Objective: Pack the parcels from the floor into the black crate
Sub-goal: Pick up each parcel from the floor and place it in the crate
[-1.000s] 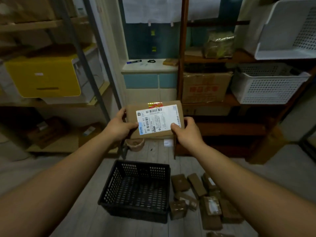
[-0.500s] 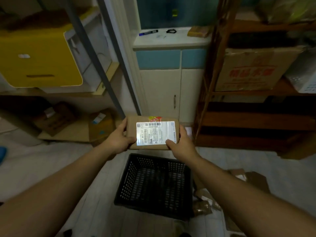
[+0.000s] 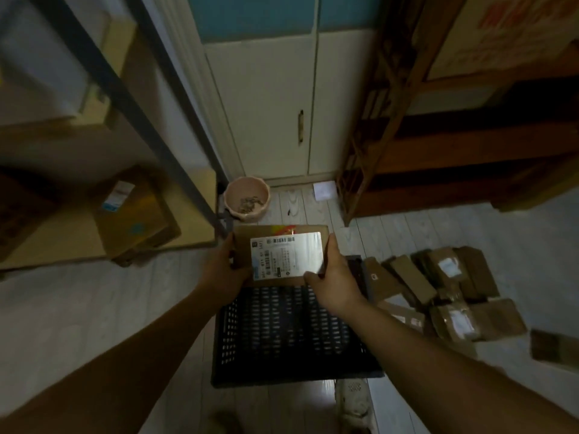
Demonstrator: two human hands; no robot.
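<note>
Head view, looking down. A brown parcel [image 3: 282, 254] is held level between both hands, above the far end of the crate [image 3: 294, 375] and clear of its floor; its white label [image 3: 289, 260] (barcodes along the top and left edges) faces up.

Left hand [image 3: 222, 274]: grips the parcel's left edge, thumb on the upper face, fingers hidden beneath.

Right hand [image 3: 335, 283]: grips the right edge and near right corner, thumb lying over the label's lower corner, fingers wrapped around the side.

The crate is black with perforated walls and base, stands on the pale floor [image 3: 94, 302] directly under the forearms, and holds no parcel.

Pile [image 3: 438, 286]: further brown parcels lie overlapping on the floor just beside the crate's right wall, several with white labels; one parcel [image 3: 554, 349] lies apart at the right edge.

Surroundings: a pink bowl [image 3: 247, 198] with dark bits inside stands on the floor before a cream cabinet [image 3: 266, 104]; a metal rack [image 3: 175, 145] at left carries a box [image 3: 134, 217]; a wooden shelf [image 3: 438, 158] stands at right, a scrap of paper [image 3: 325, 190] by its foot.
</note>
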